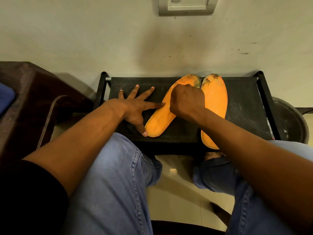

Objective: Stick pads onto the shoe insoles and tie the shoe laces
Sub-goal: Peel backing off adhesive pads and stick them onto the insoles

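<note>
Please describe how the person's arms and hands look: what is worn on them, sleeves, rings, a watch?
Both forearms are bare. The left arm shows a black sleeve at the upper arm; no sleeve shows on the right arm. No watch, ring or glove shows on the left hand or the right hand. The visible fingernails are short.
</note>
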`<state>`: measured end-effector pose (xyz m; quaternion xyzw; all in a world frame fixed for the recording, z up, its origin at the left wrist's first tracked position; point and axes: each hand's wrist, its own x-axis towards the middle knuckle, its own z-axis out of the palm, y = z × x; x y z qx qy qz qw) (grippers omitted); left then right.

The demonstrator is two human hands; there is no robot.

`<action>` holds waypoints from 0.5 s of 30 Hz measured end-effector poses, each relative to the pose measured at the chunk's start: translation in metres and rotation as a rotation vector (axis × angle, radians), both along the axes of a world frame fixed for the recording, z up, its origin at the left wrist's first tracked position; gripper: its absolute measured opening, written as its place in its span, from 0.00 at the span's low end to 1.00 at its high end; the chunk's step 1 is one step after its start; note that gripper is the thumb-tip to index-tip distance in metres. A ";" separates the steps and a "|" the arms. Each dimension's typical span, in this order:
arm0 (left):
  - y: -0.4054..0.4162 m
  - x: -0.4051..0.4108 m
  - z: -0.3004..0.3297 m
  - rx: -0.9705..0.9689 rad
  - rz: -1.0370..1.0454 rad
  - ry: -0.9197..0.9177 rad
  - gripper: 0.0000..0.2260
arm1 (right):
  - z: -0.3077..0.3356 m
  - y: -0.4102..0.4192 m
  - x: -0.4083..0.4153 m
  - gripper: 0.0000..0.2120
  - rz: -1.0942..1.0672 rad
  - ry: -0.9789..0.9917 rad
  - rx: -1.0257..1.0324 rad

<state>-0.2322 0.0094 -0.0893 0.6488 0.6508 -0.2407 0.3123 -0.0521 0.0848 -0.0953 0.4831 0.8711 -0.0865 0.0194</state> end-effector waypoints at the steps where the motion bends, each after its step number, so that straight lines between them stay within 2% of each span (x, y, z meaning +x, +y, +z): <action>1: 0.000 0.000 0.000 0.002 0.001 -0.002 0.55 | -0.002 0.002 -0.001 0.12 -0.008 0.019 -0.049; 5: 0.000 -0.001 -0.001 0.003 0.006 0.000 0.54 | 0.000 -0.003 -0.007 0.12 0.036 0.048 -0.401; 6: -0.001 -0.001 -0.001 0.001 0.008 0.000 0.54 | 0.000 -0.007 -0.009 0.11 0.067 0.045 -0.427; 10: -0.001 0.001 0.002 -0.001 0.021 -0.001 0.54 | 0.001 -0.016 -0.009 0.12 0.114 0.013 -0.207; 15: 0.000 0.002 0.003 -0.006 0.007 0.005 0.54 | 0.001 -0.003 -0.001 0.11 0.033 0.007 0.024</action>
